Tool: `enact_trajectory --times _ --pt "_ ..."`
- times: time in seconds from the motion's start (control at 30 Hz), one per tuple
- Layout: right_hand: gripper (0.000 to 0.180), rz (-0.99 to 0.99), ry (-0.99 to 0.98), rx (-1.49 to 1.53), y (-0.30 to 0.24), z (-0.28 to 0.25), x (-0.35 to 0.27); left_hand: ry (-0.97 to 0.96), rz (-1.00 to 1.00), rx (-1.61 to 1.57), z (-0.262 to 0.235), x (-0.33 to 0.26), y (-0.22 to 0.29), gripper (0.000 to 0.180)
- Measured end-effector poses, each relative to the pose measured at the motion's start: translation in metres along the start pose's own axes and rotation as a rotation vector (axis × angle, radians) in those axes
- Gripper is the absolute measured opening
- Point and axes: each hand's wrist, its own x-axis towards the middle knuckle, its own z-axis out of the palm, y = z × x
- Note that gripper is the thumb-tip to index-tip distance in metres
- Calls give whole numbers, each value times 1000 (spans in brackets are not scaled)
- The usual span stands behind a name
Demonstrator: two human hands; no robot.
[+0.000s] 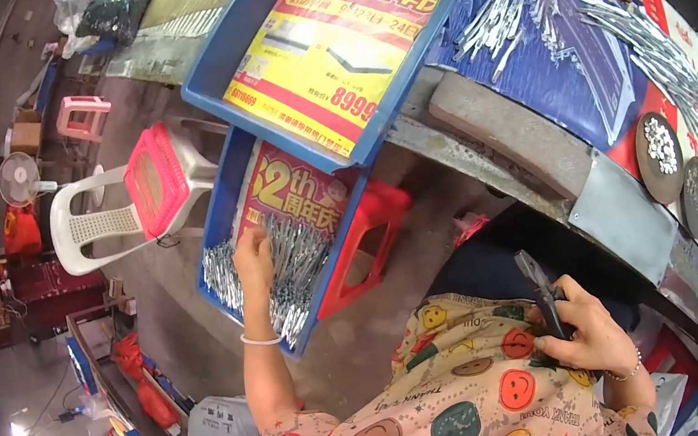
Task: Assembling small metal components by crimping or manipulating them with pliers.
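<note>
Printed shirt (399, 404); right hand (594, 330): dark pliers (548, 300); slender silvery pieces (297, 264).

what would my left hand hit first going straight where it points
Probably the upper blue tray, past the printed sheet lining the lower blue tray; depth is unclear, so the left hand might touch that sheet first.

- Two hands: left (252, 257), right (592, 332)
- Two bracelets (260, 340), one per wrist
- One pair of pliers (549, 300)
- Two blue trays (260, 127)
- Two round dishes (660, 189)
- One white chair (97, 227)
- One fan (18, 179)
- One pale pink stool (81, 115)
- One red stool (365, 257)
- One long grey block (510, 134)
- Thin metal pieces (303, 249): dozens, too many to count singly
</note>
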Motion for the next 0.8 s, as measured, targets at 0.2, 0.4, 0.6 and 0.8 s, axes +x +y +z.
enact_trajectory --times 0.2,0.4,0.6,0.8 --pt "36 -26 -63 5 21 -2 -5 15 206 279 9 -2 -21 15" --pt "34 -85 -101 69 30 -6 -12 -243 150 -81 -7 -27 160 14" --pt "33 -159 -57 66 40 -2 -30 -489 737 -291 43 -35 348 13" --pt "34 -153 63 103 57 5 -54 -139 1051 159 134 29 411 17"
